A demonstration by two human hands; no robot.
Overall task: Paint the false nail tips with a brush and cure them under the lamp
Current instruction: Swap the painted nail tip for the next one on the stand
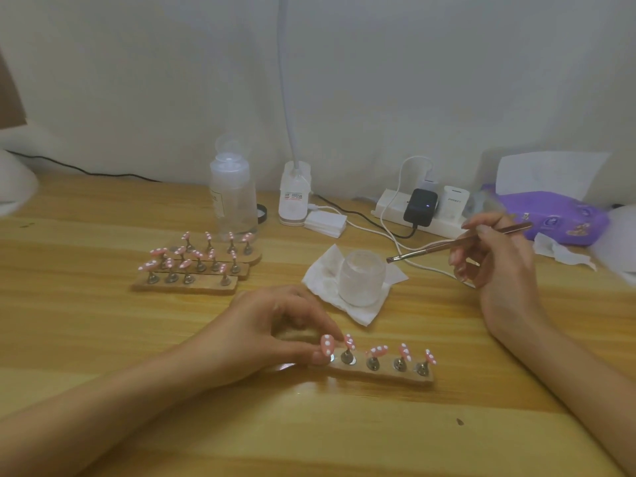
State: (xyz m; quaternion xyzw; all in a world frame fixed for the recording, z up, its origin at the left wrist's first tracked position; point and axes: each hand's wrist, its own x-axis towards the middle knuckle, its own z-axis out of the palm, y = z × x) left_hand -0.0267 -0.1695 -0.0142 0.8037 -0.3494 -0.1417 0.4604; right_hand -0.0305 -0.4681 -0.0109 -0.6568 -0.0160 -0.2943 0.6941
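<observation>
L hand point(275, 325) pinching pink dotted tip point(327, 343) at left end of near strip point(385, 371), mid-table point(103, 339). R hand point(495, 259) closed round brush point(457, 241), bristles over jar point(362, 277). More tips on strips point(196, 266) behind.

In front of my left hand point(275, 325) the table point(103, 339) lay bare across to the three racks of painted tips point(198, 263). Between my hands stood the glass jar point(361, 277) on its tissue point(330, 270), blocking the straight way across. My right hand point(495, 263) held the brush point(457, 242) above white cables point(395, 235), with the power strip point(420, 215) behind
</observation>
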